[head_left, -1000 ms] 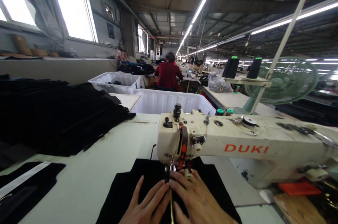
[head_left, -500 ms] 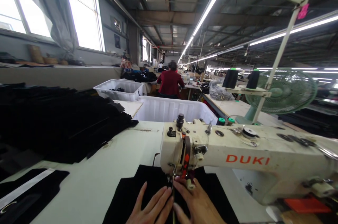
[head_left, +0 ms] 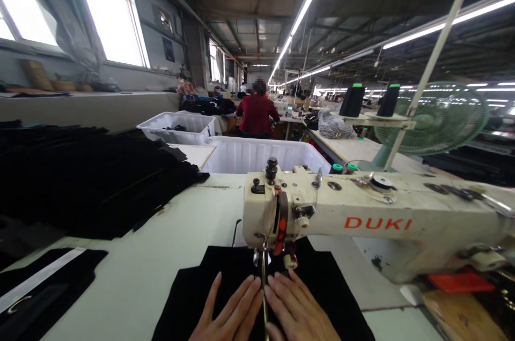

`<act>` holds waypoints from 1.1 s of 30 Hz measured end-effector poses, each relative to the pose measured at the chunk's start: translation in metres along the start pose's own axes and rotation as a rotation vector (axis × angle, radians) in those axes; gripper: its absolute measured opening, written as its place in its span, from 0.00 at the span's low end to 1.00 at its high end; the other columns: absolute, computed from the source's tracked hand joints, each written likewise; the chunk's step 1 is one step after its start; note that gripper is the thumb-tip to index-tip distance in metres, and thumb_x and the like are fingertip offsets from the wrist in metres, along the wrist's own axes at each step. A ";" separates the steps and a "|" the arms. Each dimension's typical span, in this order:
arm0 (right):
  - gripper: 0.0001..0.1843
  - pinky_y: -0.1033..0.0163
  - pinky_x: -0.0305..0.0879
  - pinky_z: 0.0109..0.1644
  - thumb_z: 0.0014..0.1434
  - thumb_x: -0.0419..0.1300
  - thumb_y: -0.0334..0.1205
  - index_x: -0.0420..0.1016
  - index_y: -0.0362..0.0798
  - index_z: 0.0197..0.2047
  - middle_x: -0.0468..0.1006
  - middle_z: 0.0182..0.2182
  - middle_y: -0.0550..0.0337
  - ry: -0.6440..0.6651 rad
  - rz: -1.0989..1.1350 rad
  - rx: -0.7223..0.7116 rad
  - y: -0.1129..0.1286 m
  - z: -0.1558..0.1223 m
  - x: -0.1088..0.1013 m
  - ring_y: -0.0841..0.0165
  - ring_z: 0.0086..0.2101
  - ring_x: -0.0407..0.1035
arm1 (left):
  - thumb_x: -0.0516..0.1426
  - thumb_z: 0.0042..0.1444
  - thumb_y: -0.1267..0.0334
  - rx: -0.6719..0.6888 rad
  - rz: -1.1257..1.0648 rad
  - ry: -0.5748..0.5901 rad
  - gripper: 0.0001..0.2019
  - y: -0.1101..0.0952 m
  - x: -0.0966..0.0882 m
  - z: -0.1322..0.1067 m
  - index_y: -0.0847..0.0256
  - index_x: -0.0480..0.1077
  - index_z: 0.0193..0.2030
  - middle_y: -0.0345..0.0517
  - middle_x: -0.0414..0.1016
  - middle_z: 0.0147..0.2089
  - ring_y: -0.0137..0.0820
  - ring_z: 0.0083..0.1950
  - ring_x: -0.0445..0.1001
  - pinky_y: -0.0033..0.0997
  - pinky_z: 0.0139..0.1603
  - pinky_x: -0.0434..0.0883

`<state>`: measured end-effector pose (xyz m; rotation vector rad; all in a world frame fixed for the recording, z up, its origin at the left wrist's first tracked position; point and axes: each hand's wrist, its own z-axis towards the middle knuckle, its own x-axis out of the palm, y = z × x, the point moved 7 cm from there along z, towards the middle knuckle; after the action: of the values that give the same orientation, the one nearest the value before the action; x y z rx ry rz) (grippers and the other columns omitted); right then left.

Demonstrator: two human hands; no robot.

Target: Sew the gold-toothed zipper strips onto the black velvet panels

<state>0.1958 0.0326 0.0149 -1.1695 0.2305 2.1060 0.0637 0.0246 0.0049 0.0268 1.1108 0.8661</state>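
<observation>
A cream DUKI sewing machine (head_left: pixel 362 217) stands on the white table (head_left: pixel 161 255). Black fabric (head_left: pixel 322 287) lies under its needle and spreads toward me. My left hand (head_left: pixel 231 311) lies flat on the fabric just left of the seam line, fingers together and pointing at the presser foot (head_left: pixel 263 260). Mirroring it, my right hand (head_left: pixel 300 311) presses flat on the cloth just right of that line. A thin metal strip (head_left: pixel 264 303) runs between the two hands toward the needle.
A pile of black cut pieces (head_left: pixel 88 180) covers the table's left side, with more black pieces (head_left: pixel 40 287) at the near left. White bins (head_left: pixel 257 153) stand behind the table. A green fan (head_left: pixel 438 118) and thread cones (head_left: pixel 352 101) are at right. A person in red (head_left: pixel 257 113) sits ahead.
Both hands have slid back toward me, a little away from the presser foot. The view dipped and then rose again.
</observation>
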 end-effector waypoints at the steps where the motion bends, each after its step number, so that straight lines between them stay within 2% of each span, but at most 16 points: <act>1: 0.18 0.62 0.70 0.58 0.66 0.57 0.35 0.73 0.43 0.58 0.79 0.53 0.56 0.000 0.007 0.024 0.000 -0.002 -0.002 0.64 0.51 0.75 | 0.42 0.75 0.65 -0.011 -0.019 -0.007 0.20 0.000 -0.002 0.000 0.60 0.63 0.68 0.44 0.68 0.67 0.31 0.67 0.65 0.45 0.74 0.41; 7: 0.18 0.58 0.68 0.61 0.62 0.59 0.33 0.75 0.44 0.55 0.81 0.51 0.56 -0.009 0.042 0.113 0.000 -0.001 -0.003 0.63 0.50 0.75 | 0.39 0.76 0.64 -0.019 -0.048 -0.035 0.21 0.001 -0.001 -0.001 0.61 0.67 0.65 0.45 0.71 0.65 0.33 0.68 0.63 0.51 0.73 0.29; 10: 0.19 0.58 0.66 0.63 0.60 0.60 0.31 0.75 0.45 0.55 0.81 0.50 0.58 -0.013 0.037 0.110 -0.001 -0.001 -0.001 0.64 0.50 0.76 | 0.41 0.75 0.65 -0.012 -0.023 -0.039 0.21 0.003 -0.001 0.000 0.59 0.67 0.65 0.45 0.70 0.65 0.33 0.69 0.61 0.53 0.72 0.29; 13: 0.20 0.57 0.64 0.64 0.60 0.59 0.31 0.74 0.45 0.56 0.79 0.53 0.59 0.000 0.018 0.091 -0.001 0.000 -0.002 0.64 0.51 0.75 | 0.43 0.73 0.66 -0.006 -0.038 -0.023 0.20 0.003 -0.001 -0.001 0.61 0.67 0.66 0.46 0.69 0.66 0.34 0.69 0.61 0.48 0.74 0.34; 15: 0.20 0.57 0.64 0.64 0.60 0.59 0.31 0.74 0.46 0.56 0.79 0.54 0.59 0.005 0.009 0.088 -0.002 0.000 -0.002 0.63 0.51 0.75 | 0.44 0.73 0.67 -0.005 -0.060 0.009 0.20 0.004 0.001 0.000 0.61 0.65 0.66 0.46 0.68 0.66 0.34 0.68 0.64 0.45 0.74 0.42; 18: 0.19 0.56 0.66 0.63 0.60 0.58 0.31 0.74 0.45 0.55 0.79 0.54 0.59 0.011 -0.004 0.078 -0.001 0.001 -0.002 0.63 0.51 0.75 | 0.46 0.71 0.67 0.005 -0.104 0.067 0.20 0.005 0.005 0.003 0.62 0.63 0.68 0.47 0.68 0.67 0.36 0.66 0.67 0.40 0.69 0.57; 21: 0.19 0.55 0.67 0.62 0.60 0.57 0.31 0.74 0.44 0.55 0.78 0.54 0.59 0.018 -0.027 0.068 0.001 0.001 -0.001 0.62 0.51 0.75 | 0.48 0.68 0.70 0.027 -0.153 0.132 0.22 0.008 0.005 0.008 0.65 0.63 0.67 0.51 0.66 0.67 0.38 0.66 0.68 0.40 0.64 0.66; 24: 0.19 0.54 0.68 0.61 0.60 0.56 0.31 0.75 0.44 0.54 0.79 0.53 0.58 0.009 -0.043 0.068 0.002 0.001 -0.001 0.61 0.50 0.75 | 0.49 0.67 0.70 0.016 -0.218 0.162 0.22 0.014 0.000 0.011 0.64 0.63 0.67 0.52 0.65 0.68 0.40 0.66 0.67 0.40 0.63 0.67; 27: 0.18 0.54 0.69 0.60 0.60 0.55 0.31 0.75 0.44 0.52 0.80 0.52 0.59 -0.019 -0.046 0.075 0.002 0.001 -0.001 0.61 0.49 0.76 | 0.50 0.69 0.68 -0.014 -0.289 0.127 0.20 0.019 -0.004 0.010 0.62 0.63 0.67 0.50 0.67 0.67 0.39 0.66 0.67 0.39 0.64 0.65; 33: 0.18 0.54 0.72 0.57 0.60 0.55 0.31 0.75 0.45 0.53 0.80 0.51 0.60 -0.028 -0.050 0.076 0.001 0.001 -0.002 0.61 0.48 0.77 | 0.53 0.68 0.65 -0.030 -0.242 0.122 0.22 0.019 0.004 0.001 0.60 0.63 0.68 0.53 0.68 0.67 0.42 0.66 0.67 0.40 0.64 0.65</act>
<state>0.1954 0.0318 0.0165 -1.0893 0.2633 2.0509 0.0544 0.0401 0.0107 -0.1843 1.1867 0.6743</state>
